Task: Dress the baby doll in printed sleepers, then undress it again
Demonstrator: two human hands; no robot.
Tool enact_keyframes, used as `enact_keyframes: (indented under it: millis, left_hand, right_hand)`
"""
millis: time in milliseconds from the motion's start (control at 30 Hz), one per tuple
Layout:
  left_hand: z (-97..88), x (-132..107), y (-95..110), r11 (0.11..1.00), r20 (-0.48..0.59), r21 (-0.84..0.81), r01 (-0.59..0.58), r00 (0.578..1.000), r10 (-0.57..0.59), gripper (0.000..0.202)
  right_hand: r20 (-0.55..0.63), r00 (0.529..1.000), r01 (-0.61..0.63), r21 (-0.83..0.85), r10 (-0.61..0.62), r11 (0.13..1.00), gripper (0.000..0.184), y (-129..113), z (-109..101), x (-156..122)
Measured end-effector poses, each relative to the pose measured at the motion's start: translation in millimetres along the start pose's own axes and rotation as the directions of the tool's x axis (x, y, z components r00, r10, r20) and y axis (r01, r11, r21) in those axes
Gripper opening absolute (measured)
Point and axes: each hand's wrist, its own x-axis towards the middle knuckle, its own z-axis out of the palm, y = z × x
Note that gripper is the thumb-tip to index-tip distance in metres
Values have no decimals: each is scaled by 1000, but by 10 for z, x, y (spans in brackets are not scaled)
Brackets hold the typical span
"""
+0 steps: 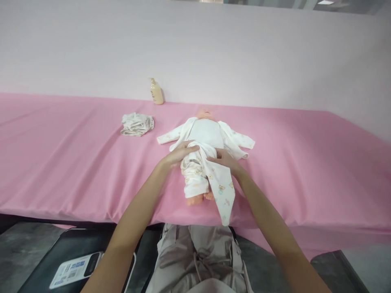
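A baby doll (205, 114) lies on its back on the pink-covered table (61, 162), head away from me, feet towards me. It wears a white bodysuit, and a white printed romper (214, 179) is partly on it, one leg hanging empty over the table edge. My left hand (180, 152) rests at the doll's waist, fingers curled into the romper cloth. On the other side of the waist, my right hand (227, 158) grips the same cloth.
A crumpled white garment (137, 124) lies left of the doll. Behind it stands a cream pump bottle (156, 92) near the back wall. Below the table edge a black chair holds a printed card (73, 270).
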Motion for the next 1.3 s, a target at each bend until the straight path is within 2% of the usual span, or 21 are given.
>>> enact_keyframes:
  millis: [67,133,233,333,400,467,533,600,667,800,967,1033,1133,1233,1300]
  left_hand:
    - [8,36,-64,995,-12,-87,44,999,-46,36]
    - [23,53,-101,991,10,-102,82,997,-82,36]
    - [28,30,-79,989,117,-46,143,984,-137,37]
    - [-2,-22,-2,978,253,96,186,946,-205,34]
    - [-29,-43,28,974,274,161,159,941,-199,35]
    - [-46,-38,15,989,214,121,90,970,-114,39]
    - [-43,-11,-35,1000,119,26,10,993,-13,44]
    - [-22,24,-96,999,75,-34,-21,997,23,47]
    - [9,51,-137,1000,93,-16,-14,996,16,47]
    - [58,52,-122,996,139,83,-26,990,14,47]
    - [60,-1,-75,995,140,83,-60,989,48,65]
    - [52,-4,-90,998,117,34,-61,992,56,68]
    - [52,25,-136,998,68,-23,-59,996,60,60]
    - [64,65,-167,996,38,13,-94,995,93,48]
    - [64,78,-164,994,29,54,-96,995,94,43]
  right_hand:
    - [-20,1000,-16,98,18,995,32,0,-1,-2]
    - [-82,995,-30,244,51,969,34,9,21,16]
    - [-135,987,-25,386,83,922,34,31,71,53]
    - [-164,983,-13,375,80,927,36,60,94,70]
    - [-185,980,-14,319,77,948,40,84,77,69]
    - [-153,988,3,259,38,966,44,108,38,58]
    - [-45,999,21,198,-13,980,41,125,-6,44]
    - [53,998,9,167,-19,986,37,133,-36,33]
    - [43,999,-32,210,23,977,36,134,-40,33]
    - [-87,995,-17,356,52,934,34,137,17,71]
    - [-165,983,-15,339,75,941,33,147,52,108]
    - [-146,985,-41,339,96,940,31,140,33,97]
    - [-42,994,-78,327,97,942,31,95,-10,49]
    - [77,995,-84,283,65,955,36,46,-36,3]
    - [66,994,-98,291,83,952,38,46,-32,5]
